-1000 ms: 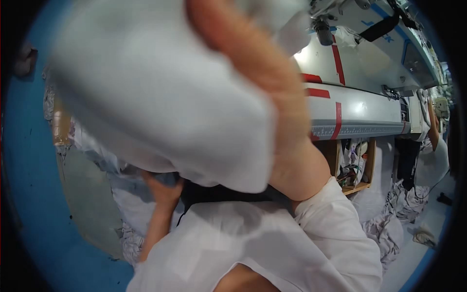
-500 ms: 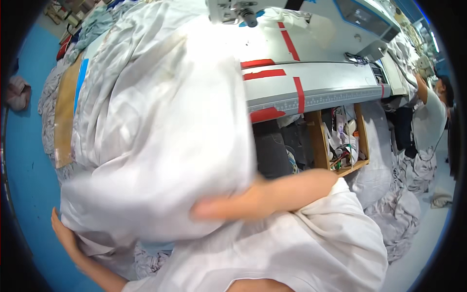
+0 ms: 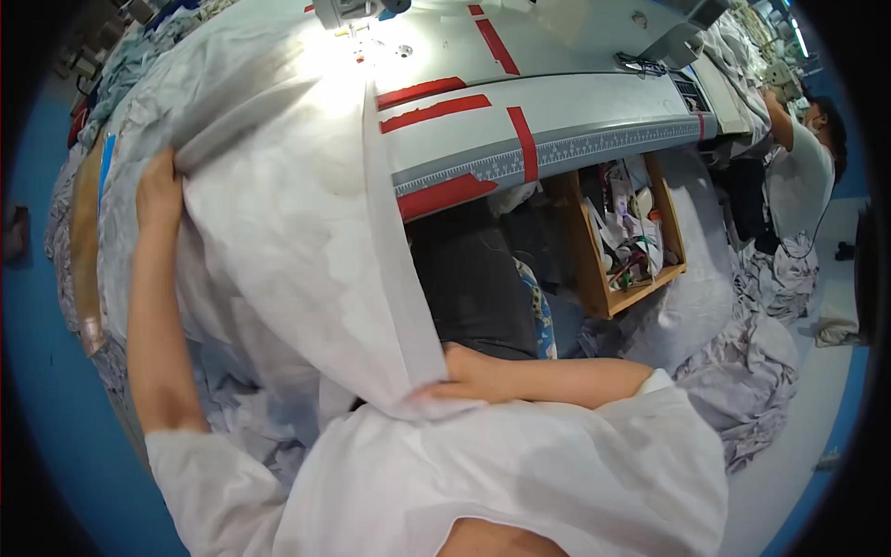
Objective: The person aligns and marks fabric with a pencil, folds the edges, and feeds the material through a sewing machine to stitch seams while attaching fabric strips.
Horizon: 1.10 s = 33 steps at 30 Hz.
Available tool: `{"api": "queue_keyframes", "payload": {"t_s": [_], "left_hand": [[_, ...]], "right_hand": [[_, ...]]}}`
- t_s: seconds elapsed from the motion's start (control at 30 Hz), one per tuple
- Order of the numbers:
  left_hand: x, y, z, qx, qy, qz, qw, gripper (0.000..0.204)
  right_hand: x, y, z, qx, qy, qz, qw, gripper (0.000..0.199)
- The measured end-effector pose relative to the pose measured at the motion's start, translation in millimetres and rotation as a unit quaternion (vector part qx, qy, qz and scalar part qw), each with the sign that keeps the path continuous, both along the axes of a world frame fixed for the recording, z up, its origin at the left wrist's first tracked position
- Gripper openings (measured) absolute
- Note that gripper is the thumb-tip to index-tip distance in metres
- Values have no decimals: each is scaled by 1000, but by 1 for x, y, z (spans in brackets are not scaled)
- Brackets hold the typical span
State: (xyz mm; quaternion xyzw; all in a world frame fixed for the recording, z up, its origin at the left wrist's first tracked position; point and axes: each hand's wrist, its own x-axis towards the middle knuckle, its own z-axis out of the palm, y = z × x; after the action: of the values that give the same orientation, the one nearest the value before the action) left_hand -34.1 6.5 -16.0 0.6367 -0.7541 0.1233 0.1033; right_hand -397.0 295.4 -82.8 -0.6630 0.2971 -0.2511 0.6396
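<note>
A large piece of white cloth (image 3: 288,223) stretches from under the lit head of a sewing machine (image 3: 357,19) down to my chest. My left hand (image 3: 161,195) is closed on a raised fold at its left side, fingertips partly hidden. Close to my body, my right hand (image 3: 464,373) grips the near right corner, where a straight folded band runs along the edge. The fingers of that hand are slightly blurred. The cloth's far end lies by the needle area, washed out by the lamp.
Red tape strips (image 3: 524,144) and a printed ruler mark the machine table (image 3: 594,111). Beneath it an open wooden drawer (image 3: 594,269) holds small tools and scraps. Heaps of pale fabric (image 3: 742,371) lie at the right, where another person (image 3: 803,176) works. More cloth (image 3: 139,70) is piled far left.
My left hand has moved up and forward from low on the left. The cloth, billowing and blurred before, now lies flatter. My right hand has come slightly lower. The whole view has shifted.
</note>
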Motion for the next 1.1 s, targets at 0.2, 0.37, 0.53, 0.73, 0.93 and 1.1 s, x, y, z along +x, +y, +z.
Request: {"api": "queue_keyframes", "payload": {"t_s": [0.2,0.37,0.53,0.73,0.93,1.1], "left_hand": [[-127,100,40,-94,219,-150,960,26],[-201,229,-4,201,177,-215,939,19],[-202,236,-20,154,170,-155,961,24],[-214,233,6,171,192,-233,938,23],[-222,235,-29,294,147,-228,916,18],[-216,220,-8,274,87,-334,898,14]], "right_hand": [[6,24,-58,54,31,-55,997,48],[-4,21,-47,-15,54,-57,997,54],[-10,17,-34,-117,152,12,981,48],[-18,22,-36,-179,122,-6,976,41],[-34,-7,10,-229,193,154,942,17],[-64,-79,42,-400,157,-93,898,23]]}}
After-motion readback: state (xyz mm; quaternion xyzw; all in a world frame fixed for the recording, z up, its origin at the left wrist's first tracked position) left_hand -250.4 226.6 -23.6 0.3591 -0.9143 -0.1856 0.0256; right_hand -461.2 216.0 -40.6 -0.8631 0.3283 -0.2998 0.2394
